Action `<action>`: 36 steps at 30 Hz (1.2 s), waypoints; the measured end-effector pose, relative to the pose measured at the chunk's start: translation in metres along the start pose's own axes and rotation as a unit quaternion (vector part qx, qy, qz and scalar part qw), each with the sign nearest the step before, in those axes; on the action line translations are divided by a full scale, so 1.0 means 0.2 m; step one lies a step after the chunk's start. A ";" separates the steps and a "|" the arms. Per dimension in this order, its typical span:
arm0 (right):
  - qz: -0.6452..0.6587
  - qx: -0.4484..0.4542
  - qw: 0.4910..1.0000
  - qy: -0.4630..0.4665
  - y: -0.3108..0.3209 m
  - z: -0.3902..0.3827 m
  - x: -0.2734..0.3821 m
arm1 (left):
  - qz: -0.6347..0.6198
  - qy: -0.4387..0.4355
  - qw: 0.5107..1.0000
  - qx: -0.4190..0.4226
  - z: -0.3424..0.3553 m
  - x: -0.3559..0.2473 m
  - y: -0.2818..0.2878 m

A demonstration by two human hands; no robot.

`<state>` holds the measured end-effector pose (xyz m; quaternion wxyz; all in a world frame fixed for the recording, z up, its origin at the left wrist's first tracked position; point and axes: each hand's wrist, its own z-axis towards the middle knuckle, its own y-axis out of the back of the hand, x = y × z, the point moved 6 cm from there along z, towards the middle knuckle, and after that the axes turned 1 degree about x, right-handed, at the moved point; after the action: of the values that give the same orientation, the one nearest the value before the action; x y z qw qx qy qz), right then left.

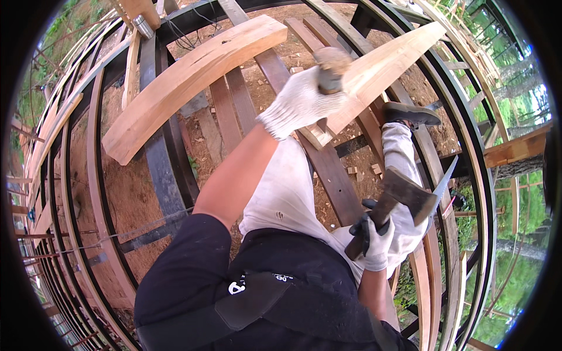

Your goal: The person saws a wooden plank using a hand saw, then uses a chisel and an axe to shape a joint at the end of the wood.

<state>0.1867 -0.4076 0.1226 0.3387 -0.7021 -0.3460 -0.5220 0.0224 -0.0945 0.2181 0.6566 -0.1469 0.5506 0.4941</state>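
My left hand [310, 100], in a white knit glove, is closed round a stout tool [331, 81] with a dark metal collar and a blurred wooden top. Its lower part is mostly hidden by the hand. It stands beside the near end of a pale, tapering timber [386, 67]. My right hand [377, 240], in a white glove with dark fingers, grips the short wooden handle of an axe [410, 196]. The broad dark axe head is raised over my right lower leg, apart from the timber.
A thick curved beam [193, 82] lies across dark rails at left. Brown planks [333, 181] span the frame, with bare earth and wood chips below. My shoe [413, 114] rests on the planks at right. A narrow pale-blue blade [448, 175] shows behind the axe head.
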 end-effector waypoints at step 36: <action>-0.243 0.130 0.958 0.082 -0.20 -0.21 0.05 | -0.416 0.099 0.876 -0.224 -0.96 0.16 -0.11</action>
<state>0.1342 -0.4205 0.1472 0.3171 -0.5018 -0.5422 -0.5947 -0.0735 -0.2303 0.1145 0.6933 -0.5539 0.3751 0.2680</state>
